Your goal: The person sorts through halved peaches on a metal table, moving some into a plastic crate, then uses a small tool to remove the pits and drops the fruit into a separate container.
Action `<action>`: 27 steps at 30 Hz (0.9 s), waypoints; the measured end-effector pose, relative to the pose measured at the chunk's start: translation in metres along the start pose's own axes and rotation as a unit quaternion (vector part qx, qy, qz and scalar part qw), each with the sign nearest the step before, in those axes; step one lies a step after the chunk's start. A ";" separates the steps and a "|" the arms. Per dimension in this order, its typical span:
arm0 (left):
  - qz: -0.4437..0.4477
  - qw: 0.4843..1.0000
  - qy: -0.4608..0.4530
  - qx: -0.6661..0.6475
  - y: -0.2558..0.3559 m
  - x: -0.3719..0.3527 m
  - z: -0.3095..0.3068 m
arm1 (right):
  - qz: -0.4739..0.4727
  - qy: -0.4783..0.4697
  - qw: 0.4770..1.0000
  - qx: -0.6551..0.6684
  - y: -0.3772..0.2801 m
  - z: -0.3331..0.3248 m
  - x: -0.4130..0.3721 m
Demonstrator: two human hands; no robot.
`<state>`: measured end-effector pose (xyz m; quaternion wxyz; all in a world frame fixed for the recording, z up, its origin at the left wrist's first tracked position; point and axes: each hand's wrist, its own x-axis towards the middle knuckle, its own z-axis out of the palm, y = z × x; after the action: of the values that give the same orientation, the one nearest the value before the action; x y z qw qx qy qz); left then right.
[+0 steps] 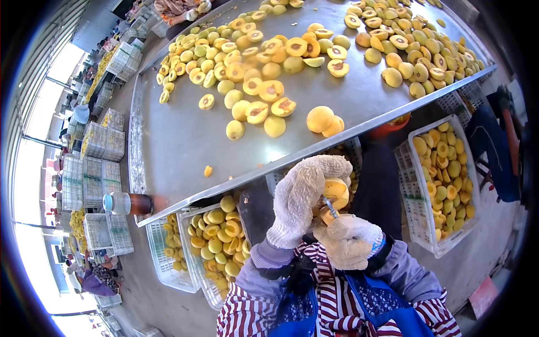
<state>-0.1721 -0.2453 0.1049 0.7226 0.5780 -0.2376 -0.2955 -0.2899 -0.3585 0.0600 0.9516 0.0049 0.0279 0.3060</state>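
Observation:
In a white knit glove, my left hand (300, 194) closes round a yellow peach (337, 191) held over my lap, just off the table's near edge. My right hand (351, 241), also gloved, grips a small metal pitting tool (330, 207) whose shaft lies against the fruit. The tool's tip and handle are partly hidden by fruit and fingers. Halved peaches (257, 112), some with a brown pit hollow showing, lie loose on the metal table (174, 140) in front of me. A second heap of peach halves (421, 53) spreads over the table's right side.
Below the table edge stand white crates of peach halves, one at left (193, 264) and one at right (443, 247). A jar of brown liquid (129, 204) is at the table's left corner. Another person's gloved hands (196, 11) show across the table. Stacked crates (101, 140) line the left.

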 end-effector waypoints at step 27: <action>0.098 0.960 0.248 0.081 -0.023 -0.074 -0.057 | 0.085 0.018 0.996 -0.001 0.019 -0.016 0.048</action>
<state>-0.1895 -0.1575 0.0698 0.7349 0.6638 -0.1293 -0.0507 -0.2631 -0.3147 0.0425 0.9215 0.0008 0.0443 0.3859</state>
